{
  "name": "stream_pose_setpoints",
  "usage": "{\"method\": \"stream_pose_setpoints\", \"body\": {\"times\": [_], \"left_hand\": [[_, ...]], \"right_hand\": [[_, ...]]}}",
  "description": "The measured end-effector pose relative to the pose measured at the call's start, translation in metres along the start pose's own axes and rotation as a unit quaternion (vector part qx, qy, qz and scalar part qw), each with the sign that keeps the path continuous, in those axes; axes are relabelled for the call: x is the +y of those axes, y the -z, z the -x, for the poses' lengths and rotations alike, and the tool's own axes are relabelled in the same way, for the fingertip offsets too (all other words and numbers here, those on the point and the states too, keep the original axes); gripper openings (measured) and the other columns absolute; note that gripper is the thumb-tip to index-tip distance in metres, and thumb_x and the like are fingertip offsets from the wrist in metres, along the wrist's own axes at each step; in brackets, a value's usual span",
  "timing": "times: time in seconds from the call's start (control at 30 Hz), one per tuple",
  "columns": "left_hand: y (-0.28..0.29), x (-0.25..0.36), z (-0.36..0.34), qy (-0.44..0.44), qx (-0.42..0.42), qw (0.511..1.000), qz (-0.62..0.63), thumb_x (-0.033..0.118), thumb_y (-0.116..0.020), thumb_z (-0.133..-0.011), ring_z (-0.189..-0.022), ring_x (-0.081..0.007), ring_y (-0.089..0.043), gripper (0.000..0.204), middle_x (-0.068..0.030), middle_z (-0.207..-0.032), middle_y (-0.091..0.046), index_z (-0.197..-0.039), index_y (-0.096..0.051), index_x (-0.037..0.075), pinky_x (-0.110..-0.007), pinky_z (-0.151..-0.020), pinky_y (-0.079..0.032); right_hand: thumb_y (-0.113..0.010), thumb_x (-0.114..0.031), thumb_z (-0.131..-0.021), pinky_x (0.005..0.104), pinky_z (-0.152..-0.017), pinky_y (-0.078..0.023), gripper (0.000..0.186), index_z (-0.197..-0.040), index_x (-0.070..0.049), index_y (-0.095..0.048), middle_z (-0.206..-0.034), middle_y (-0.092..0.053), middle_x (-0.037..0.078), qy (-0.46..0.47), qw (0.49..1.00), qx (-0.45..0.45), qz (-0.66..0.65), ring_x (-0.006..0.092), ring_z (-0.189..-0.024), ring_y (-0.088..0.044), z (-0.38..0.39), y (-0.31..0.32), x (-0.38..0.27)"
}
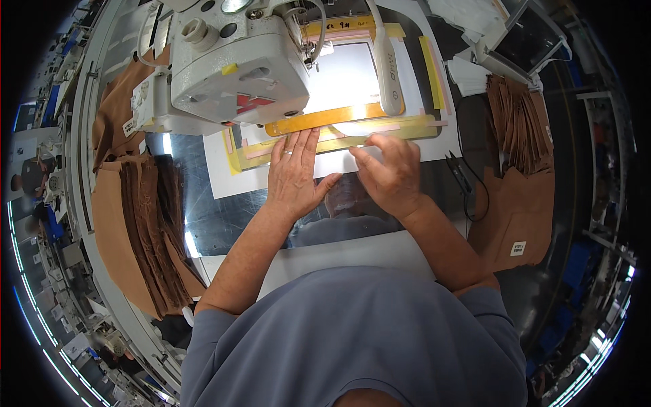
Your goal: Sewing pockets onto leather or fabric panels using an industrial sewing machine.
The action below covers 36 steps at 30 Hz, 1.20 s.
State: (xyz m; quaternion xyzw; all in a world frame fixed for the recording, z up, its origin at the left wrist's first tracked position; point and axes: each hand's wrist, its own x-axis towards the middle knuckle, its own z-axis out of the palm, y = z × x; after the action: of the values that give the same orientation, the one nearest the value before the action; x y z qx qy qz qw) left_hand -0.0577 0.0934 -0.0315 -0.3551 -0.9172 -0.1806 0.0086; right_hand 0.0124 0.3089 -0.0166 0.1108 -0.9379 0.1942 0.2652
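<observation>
My left hand [291, 173] lies flat with fingers stretched, its fingertips against the amber-yellow bar [325, 119] of a frame under the sewing machine [237, 74]. Beneath the fingers is a white sheet [224, 178] edged with yellow and pink tape strips [400, 130]. Just to the right, my right hand [393, 175] is closed, thumb and forefinger brought together at the sheet's near edge. Whatever those fingers pinch, if anything, is too small to make out. Bright light falls on the white area [342, 74] inside the frame, beside the needle.
Stacked brown fabric pieces [132, 230] stand at the left, and more brown pieces [519, 129] lie at the right. Black thread snips [458, 173] and a dark cable rest right of my right hand. A screen [527, 41] stands at the far right. A white arm [388, 74] overhangs the frame.
</observation>
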Motion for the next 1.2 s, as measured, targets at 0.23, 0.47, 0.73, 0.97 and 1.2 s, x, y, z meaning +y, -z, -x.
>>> {"method": "stream_pose_setpoints", "body": {"times": [0.23,0.47,0.73,0.97,1.2], "left_hand": [[0.0,-0.003,-0.003,0.003,-0.018,0.999,-0.033,0.073,-0.046,-0.094,-0.147,-0.0374,-0.038,0.095,-0.0226,-0.154,-0.046,-0.154,-0.039,-0.001,-0.054,-0.124,-0.019],[0.005,-0.013,-0.003,0.011,-0.039,0.997,-0.061,0.075,-0.047,-0.093,-0.143,-0.0377,-0.042,0.095,-0.0226,-0.15,-0.049,-0.152,-0.043,0.001,-0.056,-0.122,-0.017],[0.001,-0.015,-0.004,0.015,-0.043,0.998,-0.045,0.076,-0.045,-0.093,-0.141,-0.0392,-0.042,0.097,-0.0237,-0.149,-0.048,-0.151,-0.04,-0.002,-0.059,-0.12,-0.018],[0.001,-0.015,-0.005,0.019,-0.028,0.998,-0.057,0.078,-0.047,-0.091,-0.141,-0.0374,-0.045,0.1,-0.0247,-0.147,-0.051,-0.15,-0.043,-0.003,-0.058,-0.122,-0.016],[0.002,-0.013,-0.008,0.022,-0.029,0.996,-0.076,0.077,-0.05,-0.09,-0.142,-0.038,-0.044,0.1,-0.0247,-0.147,-0.051,-0.15,-0.043,-0.003,-0.059,-0.122,-0.017]], "right_hand": [[-0.079,-0.015,-0.08,0.0436,-0.099,-0.039,0.022,-0.101,-0.014,-0.074,-0.119,-0.064,0.003,-0.075,0.997,0.007,0.025,0.0239,-0.113,-0.059,-0.009,0.021,0.027],[-0.083,-0.022,-0.077,0.0428,-0.098,-0.041,0.035,-0.107,-0.012,-0.07,-0.122,-0.066,0.003,-0.021,0.996,-0.045,-0.08,0.0222,-0.115,-0.06,-0.005,0.012,0.026],[-0.085,-0.025,-0.071,0.0419,-0.096,-0.045,0.047,-0.113,-0.009,-0.069,-0.114,-0.069,0.003,0.001,0.992,-0.082,-0.097,0.0224,-0.112,-0.063,-0.012,-0.002,0.001],[-0.078,-0.015,-0.078,0.0362,-0.078,-0.051,0.016,-0.09,-0.006,-0.073,-0.096,-0.072,0.004,0.05,0.996,-0.029,-0.065,0.021,-0.092,-0.068,-0.014,-0.01,0.012],[-0.075,-0.016,-0.087,0.0401,-0.07,-0.049,0.01,-0.084,-0.006,-0.071,-0.074,-0.067,0.008,-0.253,0.948,-0.017,-0.192,0.0288,-0.072,-0.065,-0.013,-0.01,0.014]]}}
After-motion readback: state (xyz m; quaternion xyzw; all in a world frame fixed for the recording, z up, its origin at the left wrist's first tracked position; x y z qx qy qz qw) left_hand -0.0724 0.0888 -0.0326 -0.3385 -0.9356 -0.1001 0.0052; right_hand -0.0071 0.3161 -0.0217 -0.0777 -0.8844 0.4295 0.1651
